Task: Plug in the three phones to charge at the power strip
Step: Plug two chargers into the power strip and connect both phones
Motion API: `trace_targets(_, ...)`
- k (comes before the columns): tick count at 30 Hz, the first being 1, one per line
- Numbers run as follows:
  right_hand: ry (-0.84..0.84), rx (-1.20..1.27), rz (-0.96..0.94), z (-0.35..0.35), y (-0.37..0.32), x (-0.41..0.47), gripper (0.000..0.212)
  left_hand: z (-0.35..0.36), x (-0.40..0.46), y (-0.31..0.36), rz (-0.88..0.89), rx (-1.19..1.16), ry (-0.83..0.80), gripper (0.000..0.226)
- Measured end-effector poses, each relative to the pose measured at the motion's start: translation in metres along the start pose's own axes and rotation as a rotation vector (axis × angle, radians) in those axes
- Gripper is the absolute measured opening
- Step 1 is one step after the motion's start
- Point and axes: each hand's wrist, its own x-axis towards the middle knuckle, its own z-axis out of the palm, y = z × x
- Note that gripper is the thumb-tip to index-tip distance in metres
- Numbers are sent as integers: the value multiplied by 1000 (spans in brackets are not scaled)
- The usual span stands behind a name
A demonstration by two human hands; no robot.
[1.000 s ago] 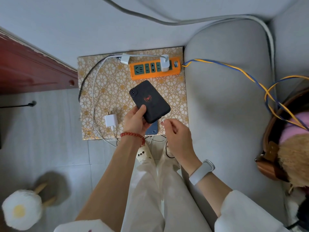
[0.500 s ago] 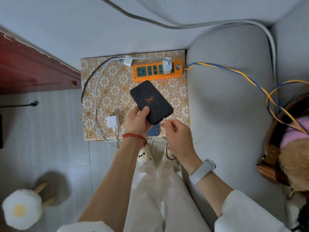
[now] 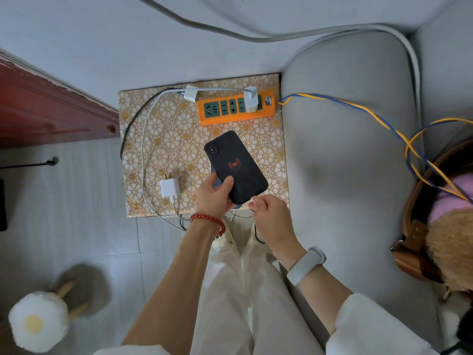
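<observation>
Above the floral mat (image 3: 163,139), your left hand (image 3: 213,194) grips the black phone (image 3: 236,167), while your right hand (image 3: 272,219) pinches the white cable plug (image 3: 253,200) at its bottom edge, near the orange power strip (image 3: 236,110).

Blue phone (image 3: 217,184): mostly hidden under the black phone (image 3: 235,166) (only slivers show).
Cable tip: buried in the right hand (image 3: 271,217), just below the black phone's bottom edge; seating unclear.
</observation>
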Motion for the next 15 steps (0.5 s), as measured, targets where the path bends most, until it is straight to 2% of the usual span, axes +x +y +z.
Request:
trace_targets(9,-13,-64,25,-2,12,3,30,4,5,-17,-31,106,37,30)
trace_targets(13,-55,-76,26,-2,19,3,32,6,13,-19,-130,72,-10,33)
trace_targets(15,-60,-181,7,-7,24,5,33,10,18,-22,-154,53,-46,30)
